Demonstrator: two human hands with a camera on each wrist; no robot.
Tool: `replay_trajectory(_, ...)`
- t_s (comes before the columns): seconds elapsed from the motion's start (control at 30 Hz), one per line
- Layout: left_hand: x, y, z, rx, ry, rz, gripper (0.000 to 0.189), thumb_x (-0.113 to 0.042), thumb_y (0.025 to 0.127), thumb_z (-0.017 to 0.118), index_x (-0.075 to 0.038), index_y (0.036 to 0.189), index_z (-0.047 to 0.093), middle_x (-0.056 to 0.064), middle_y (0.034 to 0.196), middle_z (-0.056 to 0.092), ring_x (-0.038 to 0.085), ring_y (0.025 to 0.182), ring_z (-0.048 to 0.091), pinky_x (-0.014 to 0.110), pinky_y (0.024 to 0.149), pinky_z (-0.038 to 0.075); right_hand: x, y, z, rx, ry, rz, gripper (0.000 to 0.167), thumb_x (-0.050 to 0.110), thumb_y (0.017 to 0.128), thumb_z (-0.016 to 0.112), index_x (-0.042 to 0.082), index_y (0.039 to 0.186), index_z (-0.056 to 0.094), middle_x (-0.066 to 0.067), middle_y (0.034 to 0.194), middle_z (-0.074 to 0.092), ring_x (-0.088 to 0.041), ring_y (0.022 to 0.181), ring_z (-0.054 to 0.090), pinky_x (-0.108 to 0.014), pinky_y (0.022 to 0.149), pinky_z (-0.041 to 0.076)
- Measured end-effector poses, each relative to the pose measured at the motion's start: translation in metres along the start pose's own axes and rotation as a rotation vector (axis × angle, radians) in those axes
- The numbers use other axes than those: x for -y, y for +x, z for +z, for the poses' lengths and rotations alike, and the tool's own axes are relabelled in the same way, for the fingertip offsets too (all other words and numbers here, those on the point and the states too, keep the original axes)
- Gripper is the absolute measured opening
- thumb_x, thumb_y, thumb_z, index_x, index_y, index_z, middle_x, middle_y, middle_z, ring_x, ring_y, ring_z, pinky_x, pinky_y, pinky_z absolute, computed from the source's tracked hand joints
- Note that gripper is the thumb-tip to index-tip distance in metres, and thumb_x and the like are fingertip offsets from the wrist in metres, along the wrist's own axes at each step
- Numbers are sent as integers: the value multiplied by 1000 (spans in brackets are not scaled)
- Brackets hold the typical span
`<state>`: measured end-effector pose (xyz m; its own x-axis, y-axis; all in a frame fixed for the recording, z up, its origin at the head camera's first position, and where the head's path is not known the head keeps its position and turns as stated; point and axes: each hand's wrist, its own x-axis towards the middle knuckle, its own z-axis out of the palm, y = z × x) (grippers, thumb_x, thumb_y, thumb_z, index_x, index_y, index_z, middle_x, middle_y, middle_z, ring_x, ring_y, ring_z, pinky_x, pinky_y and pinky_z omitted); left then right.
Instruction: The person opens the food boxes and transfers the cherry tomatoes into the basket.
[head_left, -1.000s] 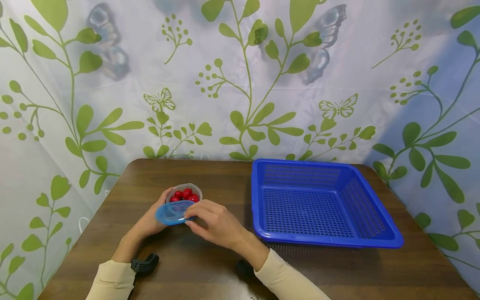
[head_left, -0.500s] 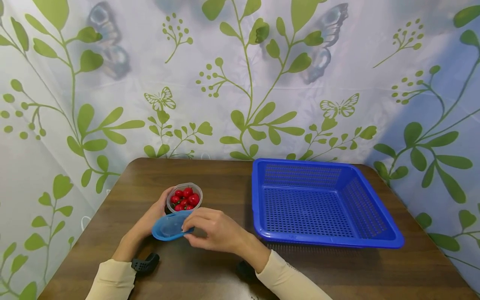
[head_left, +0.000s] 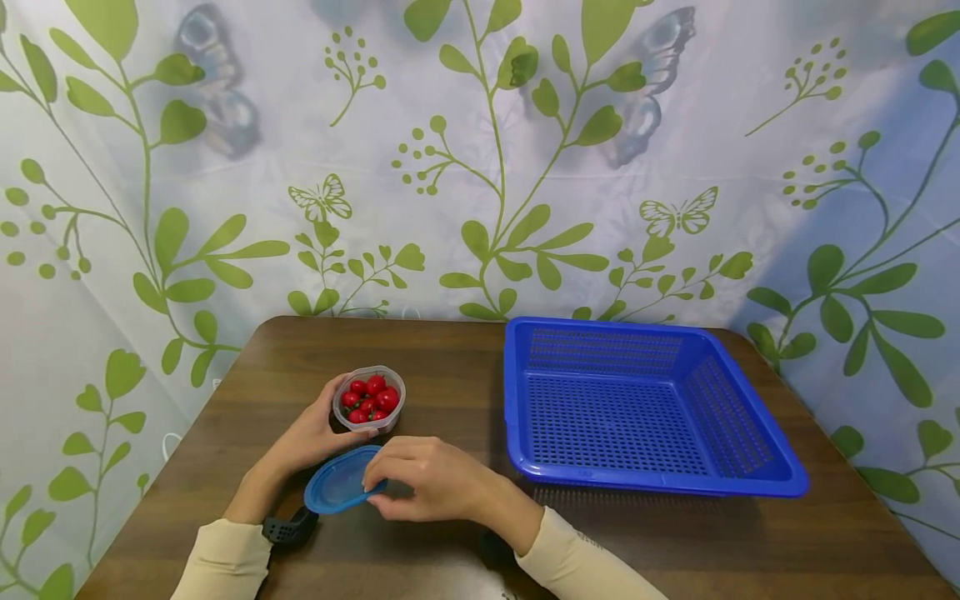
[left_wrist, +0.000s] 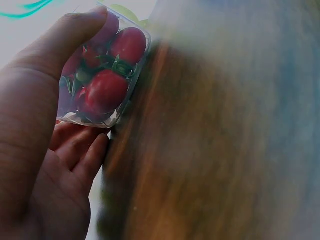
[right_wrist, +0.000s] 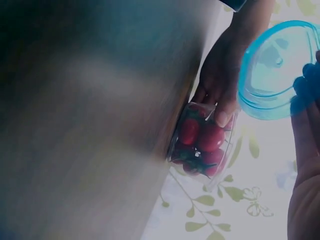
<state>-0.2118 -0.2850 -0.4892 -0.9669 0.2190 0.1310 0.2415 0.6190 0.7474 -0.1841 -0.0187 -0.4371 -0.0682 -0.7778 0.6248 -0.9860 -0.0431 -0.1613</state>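
A clear plastic container (head_left: 384,423) of red cherry tomatoes (head_left: 368,399) stands uncovered on the left half of the table. My left hand (head_left: 315,433) grips it from the left, the thumb along its near side and the fingers round the far side. Through the clear wall in the left wrist view, tomatoes (left_wrist: 106,91) with green stems show. Just in front of the container, my right hand (head_left: 435,481) pinches a translucent blue lid (head_left: 341,481) by its right edge. The lid is tilted and apart from the container. The right wrist view shows the lid (right_wrist: 272,65) too.
A large blue perforated plastic basket (head_left: 611,477) stands on the right side of the brown wooden table (head_left: 442,358). Behind the table hangs a pale curtain (head_left: 465,158) with green leaves and butterflies. A black wrist strap (head_left: 288,528) is on the left wrist.
The right hand has drawn the blue lid off the container's near edge toward the person, baring all the tomatoes. The left hand and container have stayed in place.
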Motion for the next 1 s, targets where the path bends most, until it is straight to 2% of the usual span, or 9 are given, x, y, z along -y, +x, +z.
replay_trajectory(0.3,-1,0,0,4,19,-23,106,-42,84,86,-4,159,21,27,157,41,48,144,42,66,114,35,2,-2,3,100,40,4,10,17,90,77,15,98,72,8,100,71,1,96,63,-4,96,42)
replay_trajectory(0.7,-3,1,0,-4,22,-9,104,-39,84,86,-4,158,23,27,156,42,48,143,42,66,114,35,1,-6,4,271,83,58,8,17,90,76,16,95,71,9,97,69,1,91,59,-3,87,43)
replay_trajectory(1.0,-3,1,0,-14,31,-3,103,-39,84,87,-5,158,24,27,155,43,48,143,43,66,114,36,1,-7,4,409,59,86,11,22,90,78,20,97,70,13,98,66,3,92,55,-3,84,40)
